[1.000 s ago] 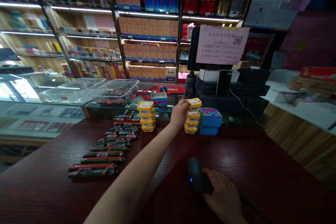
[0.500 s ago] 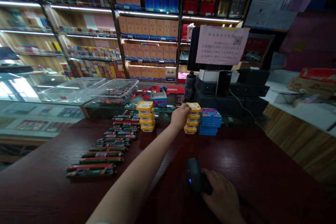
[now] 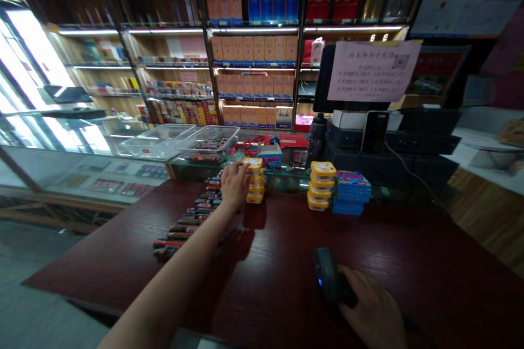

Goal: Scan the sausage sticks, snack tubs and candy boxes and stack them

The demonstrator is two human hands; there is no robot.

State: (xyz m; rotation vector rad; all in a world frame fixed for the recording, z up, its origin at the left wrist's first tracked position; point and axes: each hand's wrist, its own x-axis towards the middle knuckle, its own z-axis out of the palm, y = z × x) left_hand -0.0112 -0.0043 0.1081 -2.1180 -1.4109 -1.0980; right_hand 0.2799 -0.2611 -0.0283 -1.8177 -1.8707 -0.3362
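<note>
My left hand (image 3: pixel 234 184) reaches to the left stack of yellow-lidded plastic tubs (image 3: pixel 256 188), its fingers apart and curved at the near left edge of the top tub. Whether the fingertips touch that tub I cannot tell. A second stack of yellow tubs (image 3: pixel 320 187) stands to the right, against a pile of blue flat packs (image 3: pixel 351 194). Low over the front of the table, my right hand (image 3: pixel 370 302) is wrapped round a dark barcode scanner (image 3: pixel 327 278) with a blue light. Under my left forearm lies a row of dark, red-striped stick packs (image 3: pixel 184 229), partly hidden.
Clear plastic trays (image 3: pixel 213 139) rest on the glass counter behind the table (image 3: pixel 278 262). A small open blue box (image 3: pixel 270 157), a black bottle (image 3: pixel 316 139), a phone (image 3: pixel 374 132) and a monitor with a pink notice (image 3: pixel 372 71) stand at the back. Lit shelves line the wall.
My left hand has moved left from the top of the right tub stack to the left stack. The view has turned left. My right hand still holds the scanner.
</note>
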